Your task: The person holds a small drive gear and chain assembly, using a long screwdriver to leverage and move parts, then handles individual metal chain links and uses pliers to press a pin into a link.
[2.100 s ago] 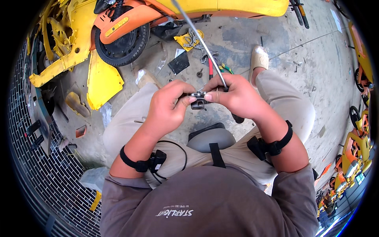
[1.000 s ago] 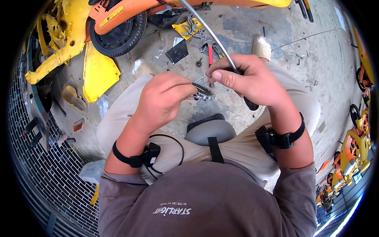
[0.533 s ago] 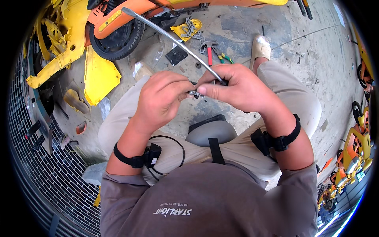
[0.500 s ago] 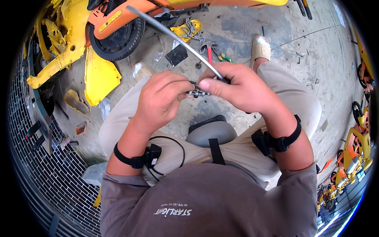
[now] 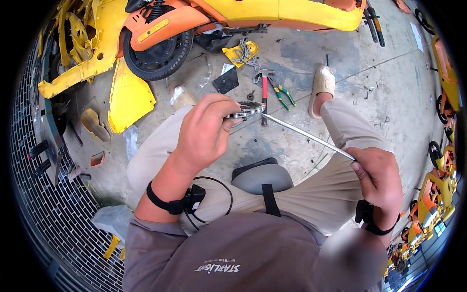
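The left hand (image 5: 204, 129) is raised in front of the body, its forearm (image 5: 168, 187) slanting up and inward from the lower left, a black strap (image 5: 163, 204) around it. The back of this hand faces the camera, with the fingers bent over and pointing right. Its grip is closed in a pinch, thumb below and fingers above, on the left edge of a metal ring lined with chain links (image 5: 251, 108). The ring lies tilted nearly edge-on, sticking out to the right of the fingertips, above the concrete floor (image 5: 365, 58) and between the spread knees.

The right hand (image 5: 377, 175) is lower and well out to the right, in view over the right trouser leg (image 5: 335, 177), its elbow drawn back and the forearm foreshortened. Its grip is curled around the near end of a long metal rod (image 5: 309, 136), the thumb along the near side; what lies inside the fist is hidden. The rod slopes up and left to the ring's right edge; whether its tip touches cannot be told. Beyond the ring lie a red-handled hammer (image 5: 264, 87) and green-handled pliers (image 5: 282, 97).
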Available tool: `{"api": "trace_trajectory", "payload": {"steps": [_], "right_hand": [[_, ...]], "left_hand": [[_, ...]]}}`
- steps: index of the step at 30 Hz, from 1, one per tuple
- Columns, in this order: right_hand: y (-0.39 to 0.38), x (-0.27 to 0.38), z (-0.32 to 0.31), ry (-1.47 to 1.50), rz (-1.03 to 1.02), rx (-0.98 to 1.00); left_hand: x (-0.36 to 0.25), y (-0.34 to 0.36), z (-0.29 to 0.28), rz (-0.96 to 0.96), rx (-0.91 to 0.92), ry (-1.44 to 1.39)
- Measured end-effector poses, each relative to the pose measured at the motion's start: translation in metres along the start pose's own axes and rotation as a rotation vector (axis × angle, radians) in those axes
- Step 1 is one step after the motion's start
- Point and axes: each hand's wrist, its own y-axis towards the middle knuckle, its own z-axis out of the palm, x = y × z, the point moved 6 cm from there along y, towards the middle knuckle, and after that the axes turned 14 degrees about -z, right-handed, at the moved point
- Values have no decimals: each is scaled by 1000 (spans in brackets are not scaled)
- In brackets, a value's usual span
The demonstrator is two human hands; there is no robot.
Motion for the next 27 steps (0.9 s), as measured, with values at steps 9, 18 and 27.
{"api": "trace_trajectory", "payload": {"steps": [9,18,27], "right_hand": [[6,25,-2,-212,-24,21],[18,52,-9,-509,-55,139],[16,75,-2,-479,35,219]], "left_hand": [[-8,-7,-1,57,5,2],[-16,-9,-3,141,-15,143],[-18,-15,-5,175,-98,202]]}}
